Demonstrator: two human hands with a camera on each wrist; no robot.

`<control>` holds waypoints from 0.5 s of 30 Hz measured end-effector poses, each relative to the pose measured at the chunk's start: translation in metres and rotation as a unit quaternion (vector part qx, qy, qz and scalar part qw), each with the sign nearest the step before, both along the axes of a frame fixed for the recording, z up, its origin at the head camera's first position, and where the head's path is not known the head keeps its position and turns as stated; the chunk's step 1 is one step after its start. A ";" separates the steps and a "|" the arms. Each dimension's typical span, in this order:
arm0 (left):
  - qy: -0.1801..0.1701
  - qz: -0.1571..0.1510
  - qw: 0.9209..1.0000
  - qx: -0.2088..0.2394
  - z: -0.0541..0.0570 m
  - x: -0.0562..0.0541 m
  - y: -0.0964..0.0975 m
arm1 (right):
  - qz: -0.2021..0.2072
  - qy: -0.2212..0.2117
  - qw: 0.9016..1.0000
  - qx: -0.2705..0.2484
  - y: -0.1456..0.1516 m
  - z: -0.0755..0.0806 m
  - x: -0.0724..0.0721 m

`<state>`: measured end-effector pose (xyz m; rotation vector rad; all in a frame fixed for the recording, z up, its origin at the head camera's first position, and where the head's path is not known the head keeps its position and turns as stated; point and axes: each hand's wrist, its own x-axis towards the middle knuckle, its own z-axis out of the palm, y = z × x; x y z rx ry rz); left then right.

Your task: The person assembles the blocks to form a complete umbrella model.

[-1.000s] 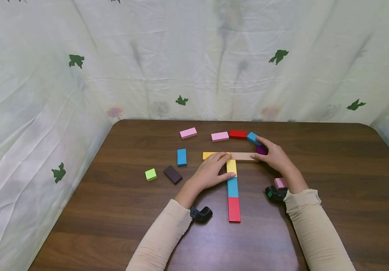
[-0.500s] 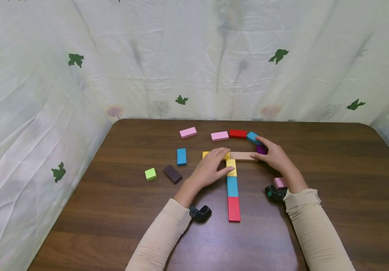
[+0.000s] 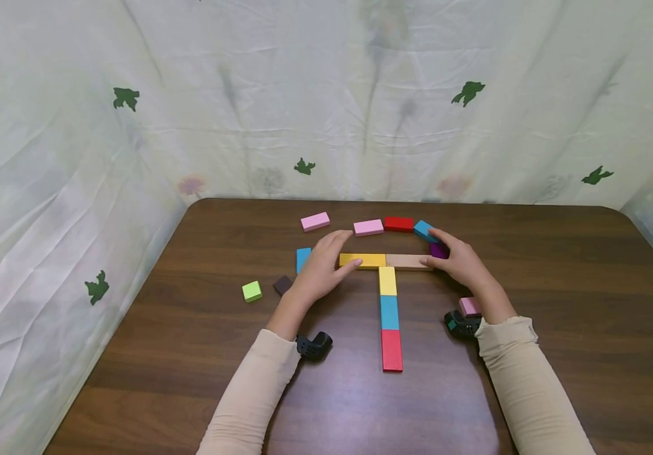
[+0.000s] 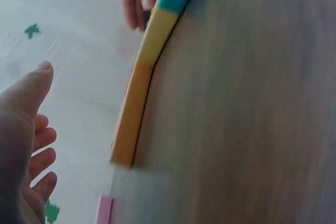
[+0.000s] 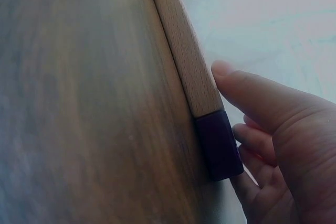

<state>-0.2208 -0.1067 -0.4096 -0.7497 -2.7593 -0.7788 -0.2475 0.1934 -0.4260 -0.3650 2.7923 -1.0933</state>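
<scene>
My left hand (image 3: 322,266) hovers left of a yellow block (image 3: 367,260), its fingers loosely spread with nothing between them. Plain wood continues that row in a block (image 3: 406,261) up to the purple block (image 3: 439,251). Over this right end lies my right hand (image 3: 464,262), its thumb (image 5: 231,77) at the wooden block's edge and its fingers relaxed beside the purple block. A pale yellow block (image 3: 387,281), a light blue block (image 3: 389,313) and a red block (image 3: 392,351) run from the row towards me. A blue block (image 3: 424,230) touches my right fingertips.
Along the back stand a bright red block (image 3: 399,224) and two pink blocks, one (image 3: 368,227) beside it, one (image 3: 315,222) farther left. A green block (image 3: 251,291) lies left; a dark brown block (image 3: 282,285) and blue block (image 3: 302,258) are partly covered. Another pink block (image 3: 469,306) is near my right wrist.
My left hand has moved left off the yellow blocks, uncovering them and partly covering the dark brown and blue blocks. My right hand stays in place.
</scene>
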 end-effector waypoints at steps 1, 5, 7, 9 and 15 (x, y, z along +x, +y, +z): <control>-0.001 0.005 1.000 0.002 0.001 -0.001 -0.005 | -0.001 0.000 1.000 0.001 0.000 0.000 0.000; 0.000 0.023 1.000 0.009 0.004 -0.003 -0.023 | -0.003 -0.003 1.000 0.002 0.000 0.001 0.000; 0.000 0.030 0.999 0.012 0.006 -0.003 -0.032 | -0.004 -0.004 1.000 0.002 0.000 0.001 0.000; -0.007 0.035 0.999 0.016 0.007 -0.003 -0.041 | -0.004 -0.003 1.000 0.001 0.000 0.001 0.000; -0.060 0.049 0.997 0.016 0.006 -0.001 -0.063 | -0.001 0.003 1.000 -0.001 0.000 -0.001 0.000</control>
